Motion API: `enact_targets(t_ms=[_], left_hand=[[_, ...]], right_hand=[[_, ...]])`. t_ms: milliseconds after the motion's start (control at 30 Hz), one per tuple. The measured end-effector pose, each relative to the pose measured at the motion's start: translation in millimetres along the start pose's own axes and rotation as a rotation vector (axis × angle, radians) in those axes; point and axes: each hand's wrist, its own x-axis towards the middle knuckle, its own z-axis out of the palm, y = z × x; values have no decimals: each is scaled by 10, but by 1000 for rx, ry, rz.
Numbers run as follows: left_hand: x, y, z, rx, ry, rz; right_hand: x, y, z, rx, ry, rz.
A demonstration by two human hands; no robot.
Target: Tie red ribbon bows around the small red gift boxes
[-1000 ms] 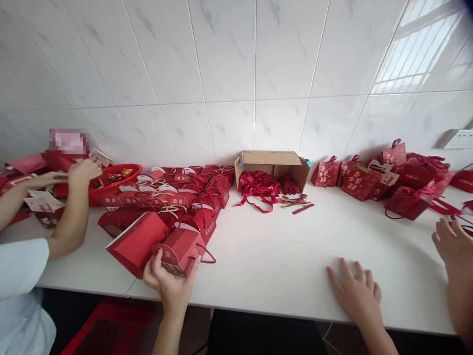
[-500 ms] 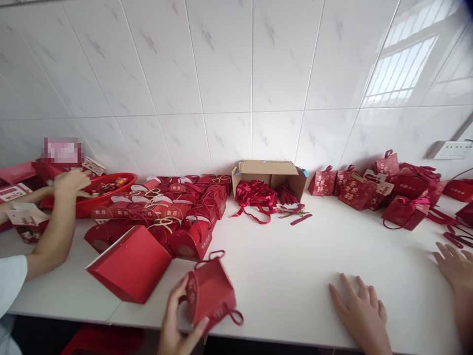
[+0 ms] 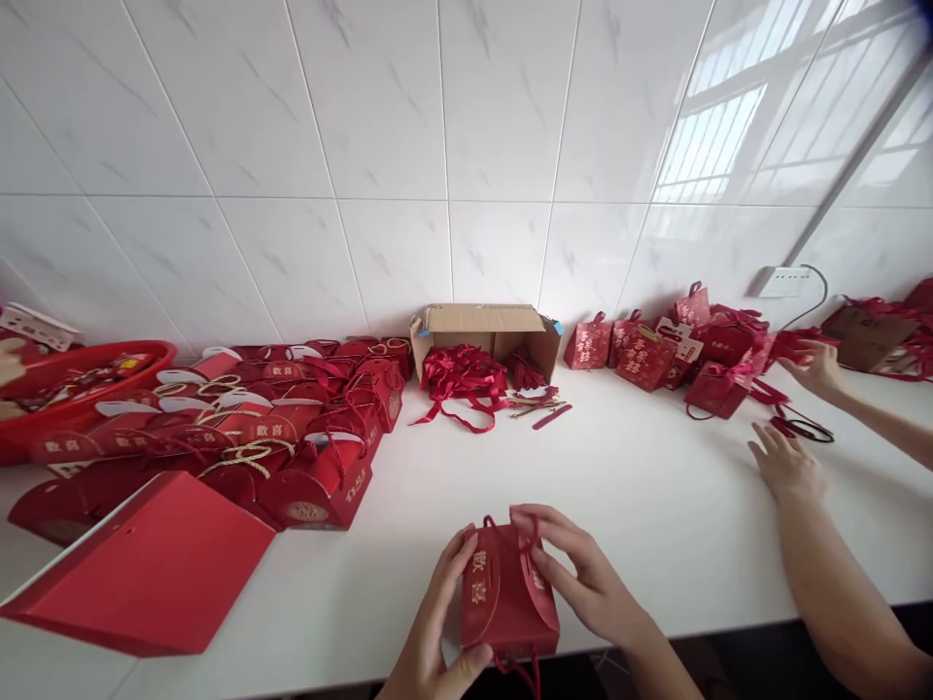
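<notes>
A small red gift box (image 3: pixel 510 593) with gold characters and curved overlapping flaps is between my hands at the table's front edge. My left hand (image 3: pixel 437 622) is closed round its left side, thumb at the near lower corner. On the far right side my right hand (image 3: pixel 579 574) grips it, fingers at the flap and the thin dark-red cord (image 3: pixel 529 533). More cord hangs from the near side of the box. To the left, a larger plain red box (image 3: pixel 156 569) rests tilted near rows of filled red gift boxes (image 3: pixel 321 491) with cord handles.
A cardboard box (image 3: pixel 481 317) of red ribbons stands against the wall. Small red bags (image 3: pixel 645 358) are grouped at the back right. A red basin (image 3: pixel 156 362) is at the left. Another person's hands (image 3: pixel 791 467) reach in from the right, near black-handled scissors (image 3: pixel 812 430).
The view has turned right. My right hand has left the tabletop and come onto the gift box, which has turned in my left hand. The other person's hands reach farther in on the right.
</notes>
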Motion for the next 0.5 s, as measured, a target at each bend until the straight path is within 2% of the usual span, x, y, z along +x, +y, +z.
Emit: enact_targets(t_ms=[100, 167, 200, 300, 367, 500], left_hand=[[-16, -27, -100, 45, 67, -21], [37, -95, -181, 81, 151, -18], [83, -143, -220, 111, 224, -31], [247, -303, -304, 273, 502, -142], [319, -403, -331, 377, 621, -207], [294, -558, -353, 361, 683, -229]], right_hand=[[204, 163, -149, -139, 15, 92], [405, 331, -378, -359, -60, 201], [522, 422, -504, -522, -83, 277], [914, 682, -784, -677, -7, 343], [1186, 823, -811, -725, 9, 318], [1662, 1028, -604, -777, -27, 257]])
